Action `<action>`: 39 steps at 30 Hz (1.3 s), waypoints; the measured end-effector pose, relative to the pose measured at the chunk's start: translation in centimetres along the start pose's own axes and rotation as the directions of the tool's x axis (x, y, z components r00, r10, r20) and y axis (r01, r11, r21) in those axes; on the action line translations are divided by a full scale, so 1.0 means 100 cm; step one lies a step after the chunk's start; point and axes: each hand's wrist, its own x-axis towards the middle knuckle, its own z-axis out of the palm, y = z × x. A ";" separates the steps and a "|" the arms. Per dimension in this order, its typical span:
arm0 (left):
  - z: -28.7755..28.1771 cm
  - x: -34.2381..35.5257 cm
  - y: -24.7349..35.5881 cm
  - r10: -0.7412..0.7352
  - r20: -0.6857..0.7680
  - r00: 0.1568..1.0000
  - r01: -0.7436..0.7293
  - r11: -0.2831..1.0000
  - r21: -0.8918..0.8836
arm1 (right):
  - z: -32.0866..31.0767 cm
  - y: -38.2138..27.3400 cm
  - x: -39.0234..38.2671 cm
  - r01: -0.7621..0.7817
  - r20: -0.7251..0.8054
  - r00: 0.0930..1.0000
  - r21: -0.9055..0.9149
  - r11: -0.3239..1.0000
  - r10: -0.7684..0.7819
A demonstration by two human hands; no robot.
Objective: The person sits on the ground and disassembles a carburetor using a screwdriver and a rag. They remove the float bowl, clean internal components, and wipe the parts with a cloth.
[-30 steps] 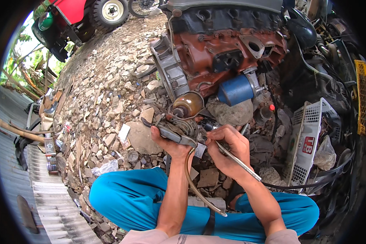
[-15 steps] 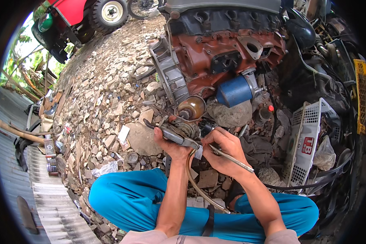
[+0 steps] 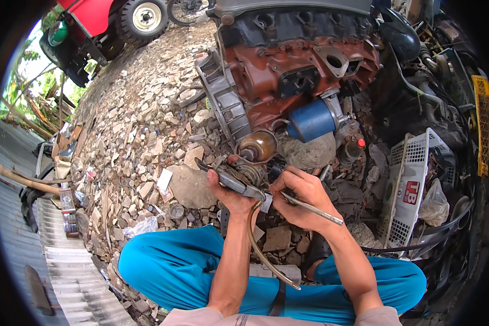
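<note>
My left hand (image 3: pixel 234 202) is closed around a grey metal engine part (image 3: pixel 238 183), thumb along its side. A dark prong sticks out at the part's left end. From its lower end a thin brownish hose (image 3: pixel 259 247) hangs down in a curve over my lap. My right hand (image 3: pixel 304 198) is closed on a slim metal rod (image 3: pixel 319 212), whose free end points down and right. Its fingertips are against the right side of the engine part, hiding the rod's other end. Just beyond the part sits a brown rounded bowl (image 3: pixel 258 145).
A red-brown engine block (image 3: pixel 261 81) with a blue cylindrical canister (image 3: pixel 311 120) stands ahead. On the right are a white plastic crate (image 3: pixel 399 209) and a red-capped bottle (image 3: pixel 353 150). Rubble (image 3: pixel 146 146) covers the ground; corrugated sheet (image 3: pixel 73 277) lies at left.
The rod's free end has swung slightly up and right with my right hand. The hose's loose end has shifted a little left and down. My left hand keeps its hold.
</note>
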 end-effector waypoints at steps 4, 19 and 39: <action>0.000 -0.001 -0.004 0.002 0.001 1.000 -0.002 1.000 0.025 | -0.006 0.003 -0.002 -0.022 0.085 0.996 0.029 0.999 0.019; 0.008 -0.001 -0.010 -0.036 -0.001 0.999 0.036 0.999 0.010 | -0.001 0.013 -0.007 -0.001 0.023 1.000 0.127 0.992 -0.002; 0.005 0.000 -0.014 -0.075 -0.028 0.997 0.076 0.996 0.044 | -0.007 0.026 -0.003 0.072 -0.053 0.996 0.039 0.997 -0.070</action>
